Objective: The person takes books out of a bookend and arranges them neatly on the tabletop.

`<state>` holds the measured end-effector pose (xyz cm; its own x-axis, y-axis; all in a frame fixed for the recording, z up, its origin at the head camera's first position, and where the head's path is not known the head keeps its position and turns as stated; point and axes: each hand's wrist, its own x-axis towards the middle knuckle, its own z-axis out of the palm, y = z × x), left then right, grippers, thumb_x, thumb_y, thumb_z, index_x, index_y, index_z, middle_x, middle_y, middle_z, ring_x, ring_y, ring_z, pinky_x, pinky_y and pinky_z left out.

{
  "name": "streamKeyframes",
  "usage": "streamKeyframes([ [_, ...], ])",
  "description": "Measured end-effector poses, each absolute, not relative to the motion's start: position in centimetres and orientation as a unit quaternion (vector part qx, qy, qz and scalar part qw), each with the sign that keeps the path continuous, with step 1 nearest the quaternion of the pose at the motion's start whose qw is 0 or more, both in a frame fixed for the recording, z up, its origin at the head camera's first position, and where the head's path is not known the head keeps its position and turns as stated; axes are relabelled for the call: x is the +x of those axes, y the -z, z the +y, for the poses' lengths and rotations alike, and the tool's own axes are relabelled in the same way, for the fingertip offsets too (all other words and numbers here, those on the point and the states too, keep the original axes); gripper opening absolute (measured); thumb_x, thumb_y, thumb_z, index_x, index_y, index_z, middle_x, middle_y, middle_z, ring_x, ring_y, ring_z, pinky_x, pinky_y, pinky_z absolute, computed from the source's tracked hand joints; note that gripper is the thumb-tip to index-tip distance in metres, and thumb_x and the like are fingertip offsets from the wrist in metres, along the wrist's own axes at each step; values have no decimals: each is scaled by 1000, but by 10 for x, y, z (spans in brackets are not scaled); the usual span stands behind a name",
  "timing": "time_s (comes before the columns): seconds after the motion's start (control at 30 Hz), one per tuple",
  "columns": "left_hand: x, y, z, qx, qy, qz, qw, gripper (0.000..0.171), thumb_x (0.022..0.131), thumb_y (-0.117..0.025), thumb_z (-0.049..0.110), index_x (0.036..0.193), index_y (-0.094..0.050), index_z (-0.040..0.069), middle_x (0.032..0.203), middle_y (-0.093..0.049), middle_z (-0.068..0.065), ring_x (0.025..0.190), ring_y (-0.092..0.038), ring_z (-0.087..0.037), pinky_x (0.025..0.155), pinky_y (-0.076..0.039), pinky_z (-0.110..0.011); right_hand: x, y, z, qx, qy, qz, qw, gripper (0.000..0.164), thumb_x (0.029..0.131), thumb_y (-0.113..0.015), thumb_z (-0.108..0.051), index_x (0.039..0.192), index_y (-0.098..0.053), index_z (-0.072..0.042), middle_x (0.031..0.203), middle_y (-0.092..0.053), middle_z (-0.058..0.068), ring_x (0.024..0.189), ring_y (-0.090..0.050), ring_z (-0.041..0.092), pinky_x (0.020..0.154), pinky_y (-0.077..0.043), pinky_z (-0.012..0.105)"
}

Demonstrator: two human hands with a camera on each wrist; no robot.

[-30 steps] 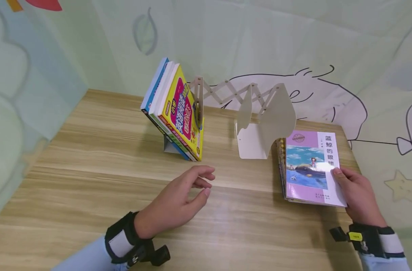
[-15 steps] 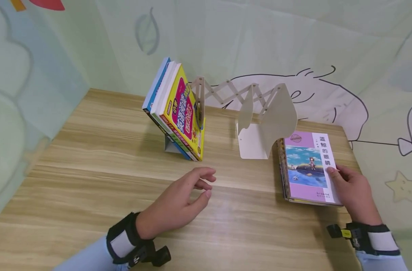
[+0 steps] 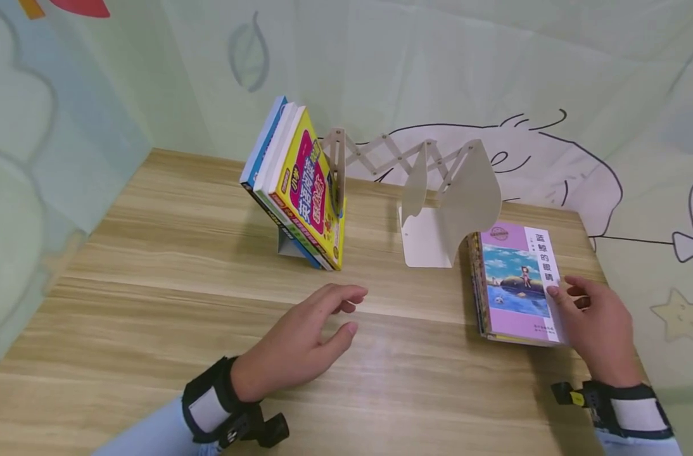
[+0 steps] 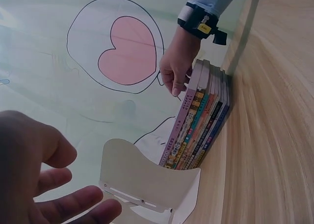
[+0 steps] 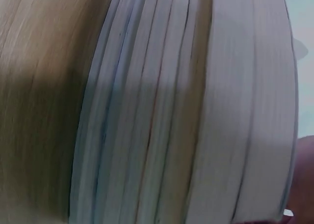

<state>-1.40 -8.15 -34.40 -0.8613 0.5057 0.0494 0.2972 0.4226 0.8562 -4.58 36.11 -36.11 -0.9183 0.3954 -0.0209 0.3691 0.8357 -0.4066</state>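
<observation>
A stack of books point(image 3: 477, 294) lies flat on the right part of the table, with a purple book point(image 3: 513, 323) on top. My right hand point(image 3: 600, 326) is over the stack's right edge, its thumb tip at the purple cover and its fingers loosely bent above. In the left wrist view that hand point(image 4: 179, 59) is just over the top book, and the right wrist view shows the stack's page edges point(image 5: 230, 106). My left hand point(image 3: 301, 335) hovers over the middle of the table, fingers relaxed, holding nothing. Ahead of it stands an extendable metal bookend rack point(image 3: 469, 190).
Several books, a yellow one point(image 3: 309, 190) outermost, lean tilted in the rack's left end. A white base plate point(image 3: 426, 244) sits at its right end, beside the stack. A printed cloth point(image 3: 352, 69) hangs behind the wooden table point(image 3: 170, 278).
The purple book has shifted slightly left and settled squarely onto the stack. My right hand's fingers have loosened and risen from its edge. The left hand has barely moved.
</observation>
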Motion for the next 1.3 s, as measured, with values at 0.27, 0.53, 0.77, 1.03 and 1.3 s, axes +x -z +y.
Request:
streamKeyframes([
  [0.27,-14,342,-82,250,-459,848,87,45,100,-59,24,144,-50,19,141,-53,8,132,-49,-7,110,-46,-38,-36,348,336,-132,-212,-966,70,56,101,-56,-38,139,-54,3,127,-58,27,111,-52,43,85,-48,57],
  [0.53,-13,343,-84,253,-451,854,57,43,99,-61,22,141,-52,20,138,-52,7,132,-48,-8,111,-44,-40,-22,337,294,31,-261,-961,85,44,98,-64,-28,131,-59,1,125,-62,22,113,-55,40,91,-46,63],
  [0.77,-13,344,-84,251,-452,855,44,43,98,-62,22,140,-52,17,140,-51,5,133,-46,-10,113,-43,-40,-15,341,250,147,-297,-940,83,40,93,-72,-18,129,-60,-5,128,-62,10,119,-56,27,98,-46,46],
  [1.03,-14,344,-84,247,-449,858,38,45,97,-63,24,140,-53,15,141,-50,3,135,-45,-13,113,-42,-42,-10,349,210,233,-339,-911,30,53,88,-78,-21,136,-55,-18,132,-58,-5,121,-54,12,103,-47,29],
  [1.3,-14,346,-84,248,-445,860,30,46,96,-66,24,139,-53,17,141,-50,4,135,-45,-13,113,-42,-42,-5,351,191,291,-343,-893,18,60,88,-78,-24,141,-50,-20,136,-55,-6,127,-52,14,105,-46,30],
])
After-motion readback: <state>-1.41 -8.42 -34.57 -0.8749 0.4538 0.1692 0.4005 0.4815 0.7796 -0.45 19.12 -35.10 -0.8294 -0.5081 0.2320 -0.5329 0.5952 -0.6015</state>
